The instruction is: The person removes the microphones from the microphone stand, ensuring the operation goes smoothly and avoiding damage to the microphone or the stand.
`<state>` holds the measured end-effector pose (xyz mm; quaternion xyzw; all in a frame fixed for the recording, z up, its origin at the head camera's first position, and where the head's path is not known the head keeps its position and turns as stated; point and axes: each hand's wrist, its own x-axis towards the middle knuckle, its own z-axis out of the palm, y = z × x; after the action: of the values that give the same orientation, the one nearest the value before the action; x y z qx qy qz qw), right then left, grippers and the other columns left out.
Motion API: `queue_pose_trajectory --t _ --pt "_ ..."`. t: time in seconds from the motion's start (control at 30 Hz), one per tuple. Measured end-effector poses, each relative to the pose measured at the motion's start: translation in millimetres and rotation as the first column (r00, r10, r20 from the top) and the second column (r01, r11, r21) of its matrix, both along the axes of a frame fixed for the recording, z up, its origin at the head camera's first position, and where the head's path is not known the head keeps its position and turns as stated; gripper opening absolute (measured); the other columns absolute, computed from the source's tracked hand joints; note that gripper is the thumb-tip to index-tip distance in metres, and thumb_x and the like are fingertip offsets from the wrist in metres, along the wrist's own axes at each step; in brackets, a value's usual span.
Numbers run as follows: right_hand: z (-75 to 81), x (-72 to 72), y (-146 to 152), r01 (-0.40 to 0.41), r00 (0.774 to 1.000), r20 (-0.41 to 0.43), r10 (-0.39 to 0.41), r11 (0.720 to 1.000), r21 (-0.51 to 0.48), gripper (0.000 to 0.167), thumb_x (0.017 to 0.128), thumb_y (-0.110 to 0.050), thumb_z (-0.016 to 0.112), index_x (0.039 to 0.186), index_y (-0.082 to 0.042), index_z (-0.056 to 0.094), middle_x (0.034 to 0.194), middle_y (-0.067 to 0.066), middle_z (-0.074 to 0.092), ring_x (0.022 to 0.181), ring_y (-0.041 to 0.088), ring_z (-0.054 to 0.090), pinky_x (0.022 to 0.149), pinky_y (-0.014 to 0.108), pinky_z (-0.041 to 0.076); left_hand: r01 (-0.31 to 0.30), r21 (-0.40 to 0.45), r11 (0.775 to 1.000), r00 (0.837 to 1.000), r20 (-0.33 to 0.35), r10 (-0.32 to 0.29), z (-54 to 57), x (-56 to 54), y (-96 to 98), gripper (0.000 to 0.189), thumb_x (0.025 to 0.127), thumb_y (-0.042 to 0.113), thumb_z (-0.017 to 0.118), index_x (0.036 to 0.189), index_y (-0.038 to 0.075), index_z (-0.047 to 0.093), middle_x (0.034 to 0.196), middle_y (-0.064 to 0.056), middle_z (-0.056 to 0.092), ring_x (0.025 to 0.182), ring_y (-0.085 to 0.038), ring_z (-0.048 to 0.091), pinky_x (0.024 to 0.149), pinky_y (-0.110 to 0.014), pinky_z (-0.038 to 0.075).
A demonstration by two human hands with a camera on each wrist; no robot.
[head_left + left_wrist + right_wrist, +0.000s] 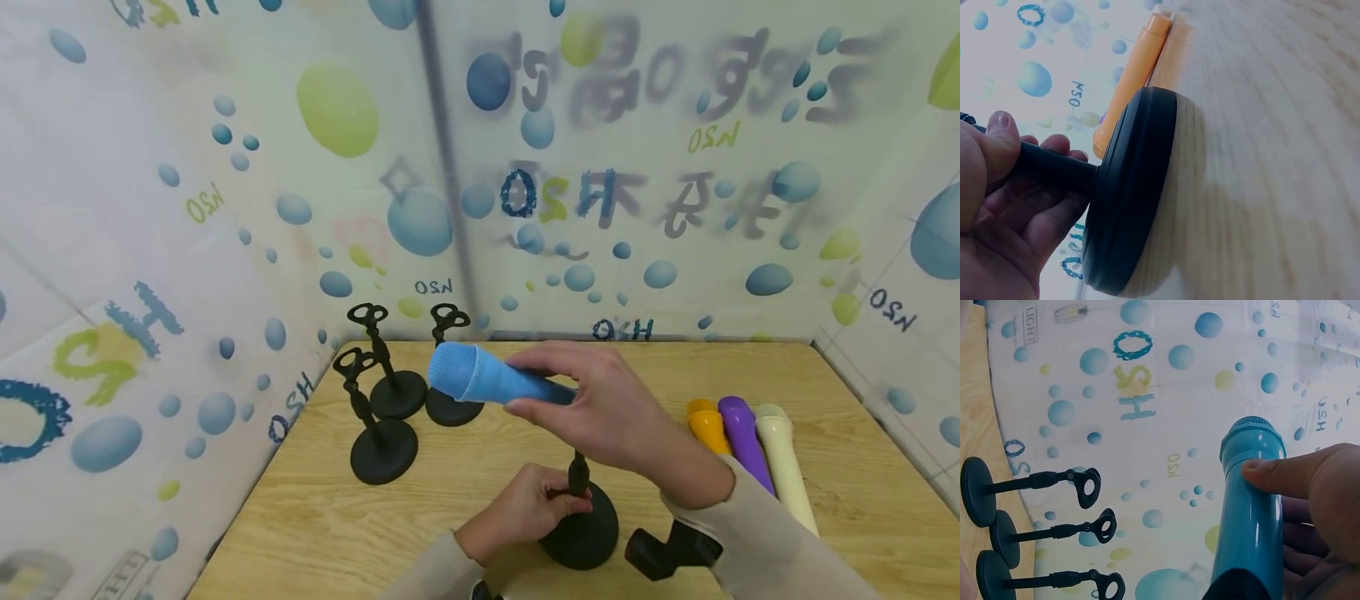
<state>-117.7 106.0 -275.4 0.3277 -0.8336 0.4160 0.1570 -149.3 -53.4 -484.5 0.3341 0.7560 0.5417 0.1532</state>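
Note:
My right hand (607,408) grips a blue toy microphone (487,375), held tilted with its mesh head toward the left. In the right wrist view the thumb lies along the microphone body (1250,512), and a black part covers its lower end. Below it, a black microphone stand (592,542) stands on the table. My left hand (525,504) pinches the stand's stem, and the left wrist view shows fingers around the stem (1060,167) above the round base. The top of this stand is hidden behind my right hand, so I cannot tell whether the microphone touches it.
Three more black stands with ring-shaped holders, including the nearest stand (384,452), stand at the back left. Orange (707,423), purple (745,442) and cream (783,458) microphones lie at the right. Patterned curtains (637,250) border the wooden table (300,542).

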Motion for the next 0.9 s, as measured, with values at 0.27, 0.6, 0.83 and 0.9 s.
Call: queue_pose_trajectory --t 0.27,0.6,0.83,0.9 --pt "2.0 -2.1 -4 -0.022 1.0 0.005 0.022 1.0 -0.005 0.034 0.095 -0.018 0.086 0.127 -0.009 0.078 0.125 0.005 0.079 0.108 0.02 0.077 0.091 0.043 0.066 0.021 0.015 1.0 1.0 -0.017 -0.021 -0.4 -1.3 -0.4 0.013 0.1 0.009 0.076 0.102 -0.004 0.081 0.099 -0.022 0.082 0.089 0.007 0.07 0.088 -0.017 0.058" --pt "2.0 -5.8 -9 -0.048 0.999 0.013 0.048 0.999 -0.014 0.035 0.093 -0.016 0.087 0.126 -0.008 0.078 0.124 0.005 0.08 0.106 0.018 0.077 0.091 0.041 0.066 0.011 0.017 1.0 1.0 0.013 -0.011 3.2 2.0 -0.2 0.014 0.101 0.007 0.076 0.104 -0.006 0.08 0.102 -0.023 0.082 0.09 0.008 0.07 0.089 -0.018 0.058" --pt "4.8 -5.4 -12 -0.058 0.998 0.024 0.058 0.998 -0.01 0.037 0.093 -0.015 0.087 0.127 -0.006 0.077 0.125 0.007 0.079 0.108 0.02 0.077 0.092 0.042 0.066 0.008 0.029 1.0 1.0 0.021 -0.009 1.9 1.9 -0.3 0.015 0.101 0.008 0.075 0.106 -0.006 0.08 0.103 -0.022 0.082 0.092 0.006 0.072 0.089 -0.018 0.059" --pt "5.7 -5.3 -13 -0.064 0.998 0.021 0.064 0.998 -0.013 0.037 0.093 -0.015 0.087 0.127 -0.006 0.077 0.125 0.007 0.079 0.108 0.02 0.077 0.092 0.042 0.066 0.009 0.032 0.999 1.0 0.022 -0.01 1.9 1.9 -0.2 0.016 0.101 0.008 0.075 0.106 -0.006 0.08 0.104 -0.022 0.082 0.093 0.006 0.072 0.089 -0.018 0.059"
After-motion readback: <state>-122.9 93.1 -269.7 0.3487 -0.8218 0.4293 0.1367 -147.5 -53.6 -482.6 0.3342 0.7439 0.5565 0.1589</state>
